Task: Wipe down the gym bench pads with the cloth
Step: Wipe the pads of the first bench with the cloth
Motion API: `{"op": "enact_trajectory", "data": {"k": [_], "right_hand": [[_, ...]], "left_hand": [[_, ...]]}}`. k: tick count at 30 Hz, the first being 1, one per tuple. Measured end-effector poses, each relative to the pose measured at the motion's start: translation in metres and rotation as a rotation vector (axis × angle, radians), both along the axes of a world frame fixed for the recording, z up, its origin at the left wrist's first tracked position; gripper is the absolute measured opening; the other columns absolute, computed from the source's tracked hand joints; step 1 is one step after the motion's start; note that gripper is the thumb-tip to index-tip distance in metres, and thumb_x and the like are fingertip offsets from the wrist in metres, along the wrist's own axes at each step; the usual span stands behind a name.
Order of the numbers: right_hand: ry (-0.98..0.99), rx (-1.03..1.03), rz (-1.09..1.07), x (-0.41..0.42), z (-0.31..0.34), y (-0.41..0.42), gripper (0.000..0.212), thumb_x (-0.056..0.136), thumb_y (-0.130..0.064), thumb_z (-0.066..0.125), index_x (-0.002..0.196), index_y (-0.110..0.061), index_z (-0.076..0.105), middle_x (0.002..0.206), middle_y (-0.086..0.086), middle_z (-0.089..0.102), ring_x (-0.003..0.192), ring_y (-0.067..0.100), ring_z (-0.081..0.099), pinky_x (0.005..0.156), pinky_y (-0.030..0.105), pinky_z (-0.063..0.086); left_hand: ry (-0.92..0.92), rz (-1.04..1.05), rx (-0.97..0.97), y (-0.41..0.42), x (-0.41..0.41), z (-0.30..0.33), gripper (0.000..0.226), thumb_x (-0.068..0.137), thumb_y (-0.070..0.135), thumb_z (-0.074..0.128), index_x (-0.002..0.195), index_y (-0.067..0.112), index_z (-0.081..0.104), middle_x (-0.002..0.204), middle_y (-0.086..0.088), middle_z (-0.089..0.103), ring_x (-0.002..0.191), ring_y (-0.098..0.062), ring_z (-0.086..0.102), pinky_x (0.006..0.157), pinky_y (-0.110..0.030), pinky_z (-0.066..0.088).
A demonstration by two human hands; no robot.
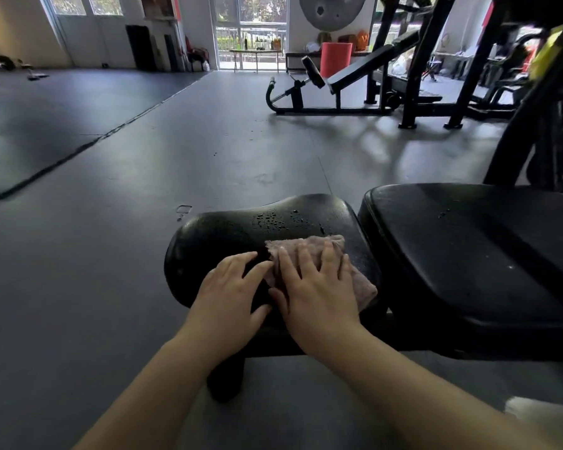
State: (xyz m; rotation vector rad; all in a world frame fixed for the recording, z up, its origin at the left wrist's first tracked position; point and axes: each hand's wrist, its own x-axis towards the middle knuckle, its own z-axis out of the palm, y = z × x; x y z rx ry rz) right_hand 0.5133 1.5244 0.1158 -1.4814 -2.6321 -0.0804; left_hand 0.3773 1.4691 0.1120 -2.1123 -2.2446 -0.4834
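Broadly, the gym floor (pixel 143 177) takes most of the view, with an incline bench machine (pixel 355 76) well off near the windows. Nearer, the big flat seat pad (pixel 468 254) sits on the right, just beside the smaller contoured pad (pixel 241 228), a narrow gap between them. Neither pad works as a container; nothing in view holds contents that can be made out.

On the contoured pad's far half, water droplets (pixel 273 219) bead on the vinyl, which suggests that part is not yet wiped. A folded pinkish cloth (pixel 358 284) lies on the pad's right side, near the gap. The right hand (pixel 319 287) presses flat on it, fingers spread and straight, a released grip that bears down rather than grasping, probably to push the cloth across with even pressure. The left hand (pixel 231 287) rests on the bare pad just beside the cloth, fingers relaxed and holding nothing, likely bracing the body while the other wipes.
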Motion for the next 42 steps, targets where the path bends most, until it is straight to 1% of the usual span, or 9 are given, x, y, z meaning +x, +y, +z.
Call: {"op": "enact_trajectory", "data": {"k": [4,7,12,16,21,25,28,32,42], "right_hand": [[0.002,-0.069,0.032,0.028,0.005,0.020,0.067,0.086,-0.062,0.008,0.147,-0.040,0.025,0.157,-0.002,0.021,0.143,0.040,0.009,0.113,0.056,0.013],[0.082,-0.184,-0.115,0.040,0.009,0.045,0.058,0.095,-0.061,0.019,0.149,-0.043,0.007,0.159,-0.012,-0.004,0.146,0.029,-0.008,0.117,0.047,0.002],[0.018,-0.160,-0.107,0.040,0.006,0.030,0.061,0.094,-0.062,0.010,0.149,-0.040,-0.004,0.159,-0.007,-0.011,0.144,0.032,-0.012,0.116,0.049,-0.003],[-0.057,-0.085,0.057,0.056,0.005,0.023,0.086,0.065,-0.070,-0.015,0.146,-0.045,-0.011,0.158,-0.010,-0.015,0.144,0.026,-0.015,0.116,0.046,-0.003],[-0.011,-0.223,0.029,0.044,0.004,0.086,0.066,0.088,-0.070,0.012,0.148,-0.045,-0.001,0.158,-0.013,-0.010,0.146,0.021,-0.012,0.118,0.046,-0.001],[0.069,-0.288,0.014,0.024,-0.003,0.158,0.077,0.082,-0.074,0.011,0.150,-0.038,0.007,0.161,-0.004,-0.001,0.147,0.022,-0.006,0.118,0.049,0.001],[0.087,-0.320,-0.061,0.007,0.001,0.188,0.066,0.094,-0.061,0.024,0.151,-0.031,0.011,0.160,0.005,0.001,0.147,0.025,-0.005,0.118,0.048,0.001],[0.087,-0.363,-0.126,0.005,0.009,0.172,0.075,0.090,-0.070,0.023,0.152,-0.030,0.009,0.160,0.001,-0.003,0.146,0.031,-0.005,0.117,0.051,0.004],[-0.100,-0.247,0.184,0.051,0.015,0.091,0.067,0.090,-0.068,0.017,0.148,-0.042,-0.005,0.157,-0.013,-0.016,0.145,0.019,-0.016,0.118,0.046,-0.002]], "left_hand": [[0.102,-0.010,-0.083,-0.004,-0.004,0.003,0.080,0.082,0.051,0.060,0.147,0.036,0.017,0.153,0.009,0.012,0.142,-0.013,0.009,0.114,-0.030,0.009],[0.104,0.000,-0.098,-0.007,-0.006,0.005,0.079,0.084,0.048,0.060,0.147,0.037,0.015,0.153,0.010,0.010,0.142,-0.013,0.006,0.114,-0.030,0.008],[0.062,0.020,-0.071,-0.007,-0.009,0.007,0.076,0.083,0.045,0.063,0.146,0.038,0.021,0.152,0.011,0.015,0.141,-0.011,0.009,0.113,-0.029,0.008],[0.050,0.012,-0.068,-0.002,-0.014,0.006,0.079,0.081,0.048,0.064,0.146,0.039,0.020,0.152,0.013,0.015,0.141,-0.011,0.009,0.113,-0.028,0.006],[0.023,-0.010,-0.042,0.002,-0.018,0.008,0.079,0.072,0.048,0.072,0.141,0.037,0.035,0.149,0.011,0.028,0.138,-0.014,0.021,0.111,-0.032,0.013],[0.040,-0.010,0.034,0.006,-0.021,0.006,0.079,0.052,0.044,0.086,0.125,0.030,0.058,0.130,0.002,0.053,0.123,-0.025,0.046,0.102,-0.042,0.031],[0.033,-0.011,0.025,0.007,-0.019,0.009,0.078,0.057,0.047,0.082,0.129,0.033,0.053,0.134,0.007,0.047,0.127,-0.022,0.040,0.104,-0.039,0.026],[0.059,-0.004,0.053,0.005,-0.021,0.004,0.081,0.041,0.043,0.090,0.115,0.027,0.064,0.119,0.000,0.060,0.110,-0.029,0.056,0.090,-0.047,0.042],[0.078,-0.030,0.184,0.011,-0.026,-0.005,0.086,0.024,0.047,0.090,0.104,0.025,0.068,0.104,0.000,0.066,0.093,-0.029,0.064,0.074,-0.045,0.050]]}}
